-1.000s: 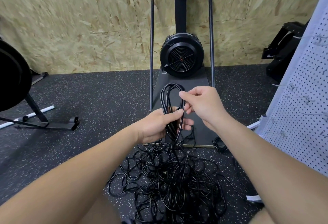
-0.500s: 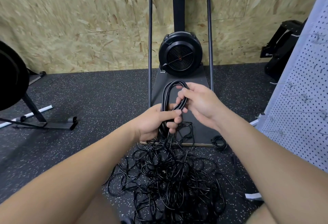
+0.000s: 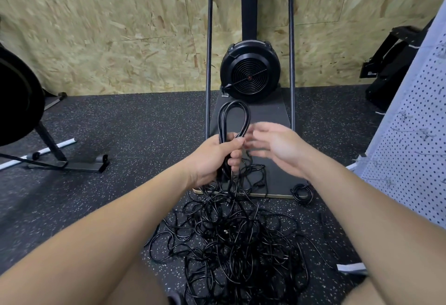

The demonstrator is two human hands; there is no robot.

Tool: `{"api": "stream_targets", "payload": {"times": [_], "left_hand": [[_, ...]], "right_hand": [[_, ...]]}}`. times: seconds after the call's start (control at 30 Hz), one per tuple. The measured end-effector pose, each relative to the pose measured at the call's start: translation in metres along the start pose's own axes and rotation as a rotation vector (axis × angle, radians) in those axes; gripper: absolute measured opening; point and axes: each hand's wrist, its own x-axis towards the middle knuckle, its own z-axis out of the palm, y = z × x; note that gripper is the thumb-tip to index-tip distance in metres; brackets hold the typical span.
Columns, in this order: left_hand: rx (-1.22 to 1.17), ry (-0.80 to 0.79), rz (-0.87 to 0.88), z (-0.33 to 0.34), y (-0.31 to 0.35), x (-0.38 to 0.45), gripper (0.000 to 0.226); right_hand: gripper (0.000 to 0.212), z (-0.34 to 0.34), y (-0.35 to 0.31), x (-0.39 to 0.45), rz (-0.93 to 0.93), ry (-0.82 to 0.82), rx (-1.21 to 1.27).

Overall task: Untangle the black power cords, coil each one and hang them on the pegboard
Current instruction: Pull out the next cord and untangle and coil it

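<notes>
The left hand (image 3: 212, 157) gripped a looped black power cord (image 3: 233, 121) — loop upright above the fist. Below lay the tangled cord pile (image 3: 231, 239) on the floor. The right hand (image 3: 277, 147) hovered beside, blurred, fingers apart — pegboard (image 3: 410, 150) far right.

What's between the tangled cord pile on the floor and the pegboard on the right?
Head view: mostly bare speckled floor separates the cord pile from the pegboard, apart from one small coiled cord by the machine's platform.

No legible text, labels or nos. anywhere in view.
</notes>
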Motion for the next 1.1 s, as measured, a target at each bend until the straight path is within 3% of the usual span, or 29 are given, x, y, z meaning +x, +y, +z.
{"api": "stream_targets", "payload": {"times": [0.17, 0.33, 0.47, 0.67, 0.83, 0.9, 1.0, 1.1], "left_hand": [[-0.043, 0.172, 0.113, -0.002, 0.004, 0.009, 0.013], [-0.127, 0.302, 0.195, -0.006, 0.009, 0.015, 0.016], [-0.135, 0.43, 0.245, -0.017, 0.012, 0.016, 0.02], [-0.141, 0.653, 0.287, -0.041, 0.023, 0.012, 0.02], [0.079, 0.692, 0.23, -0.04, 0.019, 0.01, 0.019], [0.144, 0.67, 0.201, -0.04, 0.016, 0.009, 0.022], [0.292, 0.641, 0.184, -0.042, 0.013, 0.009, 0.026], [0.391, 0.534, 0.16, -0.039, 0.01, 0.008, 0.022]], "right_hand": [[0.047, 0.013, 0.025, -0.006, 0.145, -0.26, -0.425], [0.037, 0.031, 0.037, -0.013, 0.208, -0.443, -0.428], [0.033, 0.033, 0.03, -0.013, 0.207, -0.35, -0.438], [0.017, 0.022, 0.018, -0.003, 0.094, 0.031, -0.315], [0.04, 0.026, 0.015, -0.004, -0.036, 0.201, -0.81], [0.047, 0.028, 0.011, -0.005, -0.052, 0.204, -0.932], [0.049, 0.034, 0.001, -0.013, -0.083, 0.055, -1.066], [0.047, 0.043, -0.01, -0.021, -0.168, -0.034, -1.015]]}}
